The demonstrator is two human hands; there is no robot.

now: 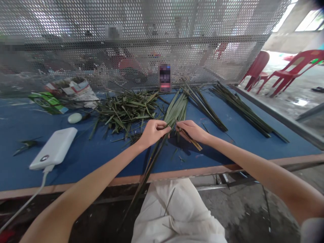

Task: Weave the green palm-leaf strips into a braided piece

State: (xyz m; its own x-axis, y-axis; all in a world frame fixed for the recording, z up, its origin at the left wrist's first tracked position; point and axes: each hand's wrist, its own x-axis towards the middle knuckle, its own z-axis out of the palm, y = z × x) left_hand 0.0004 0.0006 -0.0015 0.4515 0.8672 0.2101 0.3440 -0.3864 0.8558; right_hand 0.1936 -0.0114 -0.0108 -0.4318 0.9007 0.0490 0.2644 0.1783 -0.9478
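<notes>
So from the head view, the green leaf strips (177, 105) are fanned out on the blue table (222, 153) right in front of the person, with the near end at the hands. The left hand (157, 131) has thumb and fingers pinched narrow on them, and the right hand (190, 130) is curled around a short brownish strip (195, 143) that pokes out toward the table edge. Can't tell if those right fingertips also touch the leaves, they overlap too much. Biggest worry imo is the long dark tails (141, 184) running from under the left hand over the edge, beside the white trousers (181, 211). A knee or forearm could snag one and yank the lot out of that pinch. The fan also looks loose at the far end, so a slack grip might let strips slide apart, and a sharp bend could split a blade. Scrap pile (126, 109) is right beside it too, so bits could get mixed in. Power bank (54, 148) is well apart, but the left forearm could catch its cable (30, 200).
</notes>
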